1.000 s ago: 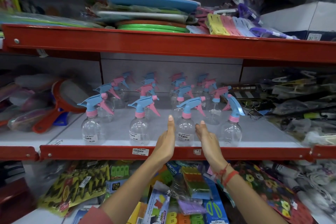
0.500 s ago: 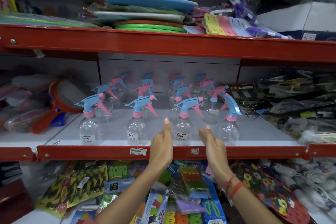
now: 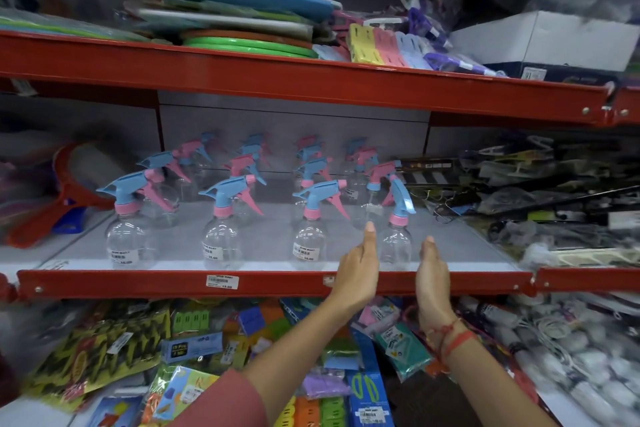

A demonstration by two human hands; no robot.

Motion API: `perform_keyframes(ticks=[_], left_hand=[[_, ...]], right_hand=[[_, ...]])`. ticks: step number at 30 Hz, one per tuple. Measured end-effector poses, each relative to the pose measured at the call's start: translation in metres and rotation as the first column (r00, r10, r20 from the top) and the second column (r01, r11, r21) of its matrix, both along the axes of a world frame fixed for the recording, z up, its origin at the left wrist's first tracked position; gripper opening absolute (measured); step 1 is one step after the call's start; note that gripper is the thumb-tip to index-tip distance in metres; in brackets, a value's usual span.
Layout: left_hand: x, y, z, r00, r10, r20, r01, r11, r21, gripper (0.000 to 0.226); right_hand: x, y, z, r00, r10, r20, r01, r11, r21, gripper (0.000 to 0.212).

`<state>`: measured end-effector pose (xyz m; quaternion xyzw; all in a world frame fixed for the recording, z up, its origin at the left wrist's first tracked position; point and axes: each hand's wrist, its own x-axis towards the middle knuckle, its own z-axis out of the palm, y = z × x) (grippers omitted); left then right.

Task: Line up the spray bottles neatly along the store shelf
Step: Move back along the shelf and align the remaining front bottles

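Note:
Several clear spray bottles with blue and pink trigger heads stand in rows on the middle shelf [image 3: 270, 282]. In the front row, the rightmost bottle [image 3: 396, 248] has its blue nozzle turned away, unlike the third bottle [image 3: 309, 243] and the others, whose nozzles point left. My left hand [image 3: 360, 270] and my right hand [image 3: 431, 274] are held flat and open on either side of the rightmost bottle, close to it; contact is unclear. Neither hand holds anything.
Dark packaged goods [image 3: 540, 198] crowd the shelf right of the bottles. A red-framed racket [image 3: 74, 184] lies to the left. The red upper shelf [image 3: 311, 87] carries stacked mats and a white box. Packets fill the bin below [image 3: 194, 350].
Both hands have shifted right, from flanking the third front bottle to flanking the rightmost one. The view has also turned slightly.

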<state>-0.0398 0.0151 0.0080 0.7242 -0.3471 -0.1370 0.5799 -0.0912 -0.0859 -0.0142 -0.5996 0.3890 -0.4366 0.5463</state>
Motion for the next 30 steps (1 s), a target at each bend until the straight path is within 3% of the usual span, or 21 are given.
perform_keyframes(ticks=[4, 8, 10, 12, 17, 20, 30], left_hand=[[-0.003, -0.018, 0.002, 0.991, -0.014, -0.134, 0.02, 0.999, 0.042, 0.075], [0.004, -0.026, 0.002, 0.987, 0.013, -0.158, -0.006, 0.999, 0.045, 0.059], [0.011, -0.03, 0.0, 0.985, 0.004, -0.175, 0.004, 0.999, 0.042, 0.085], [0.015, -0.033, 0.0, 0.982, 0.014, -0.186, -0.003, 0.998, 0.057, 0.095], [0.014, -0.028, -0.004, 0.988, 0.028, -0.152, -0.024, 0.999, 0.032, 0.074], [0.009, -0.03, -0.008, 0.989, 0.056, -0.134, -0.054, 0.998, 0.012, 0.049], [0.024, -0.038, -0.017, 0.999, 0.044, 0.007, -0.044, 0.997, 0.056, 0.048]], right_hand=[[-0.003, 0.006, 0.006, 0.988, 0.118, -0.1, -0.122, 0.992, -0.036, 0.07], [-0.015, 0.015, 0.004, 0.992, 0.104, -0.072, -0.11, 0.99, -0.088, 0.062], [-0.019, 0.018, 0.004, 0.994, 0.107, -0.036, -0.111, 0.987, -0.113, 0.062], [-0.022, 0.013, 0.007, 0.997, 0.076, -0.032, -0.08, 0.989, -0.128, 0.062], [-0.013, -0.011, 0.009, 0.985, 0.15, -0.089, -0.157, 0.984, -0.078, 0.065], [-0.01, -0.013, 0.009, 0.968, 0.216, -0.128, -0.226, 0.971, -0.073, 0.067], [-0.011, -0.009, 0.006, 0.968, 0.227, -0.11, -0.237, 0.968, -0.086, 0.073]])
